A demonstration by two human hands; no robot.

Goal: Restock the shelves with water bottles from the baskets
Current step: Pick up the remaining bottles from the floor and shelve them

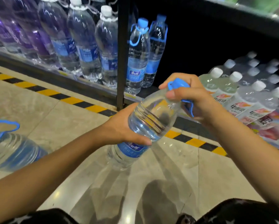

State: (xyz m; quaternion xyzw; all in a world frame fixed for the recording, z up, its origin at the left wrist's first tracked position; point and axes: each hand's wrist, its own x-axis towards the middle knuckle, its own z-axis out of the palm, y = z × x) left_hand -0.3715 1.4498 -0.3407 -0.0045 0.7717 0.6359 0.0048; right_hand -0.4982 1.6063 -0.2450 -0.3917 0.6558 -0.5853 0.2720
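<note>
The water bottle (pixel 151 120) is held tilted above the floor (pixel 38 102) before the shelf (pixel 93 89), fingers of the left hand (pixel 126 126) wrapped round its body for the weight, fingers of the right hand (pixel 195 96) closed on the blue cap (pixel 178 84), probably to guide it beside the two matching bottles (pixel 137 59).

A glossy beige tiled floor (pixel 38 110) reflects the overhead lights. A yellow-and-black hazard stripe (pixel 74 101) runs diagonally across it, from the left edge towards the right. At the right, white-capped bottles of pale drink (pixel 229 94) with red-and-white labels stand packed in rows, blurred. Just below them lies pink, colourful packaging (pixel 274 126). Dark star-patterned fabric (pixel 232 212) fills the bottom edge.
</note>
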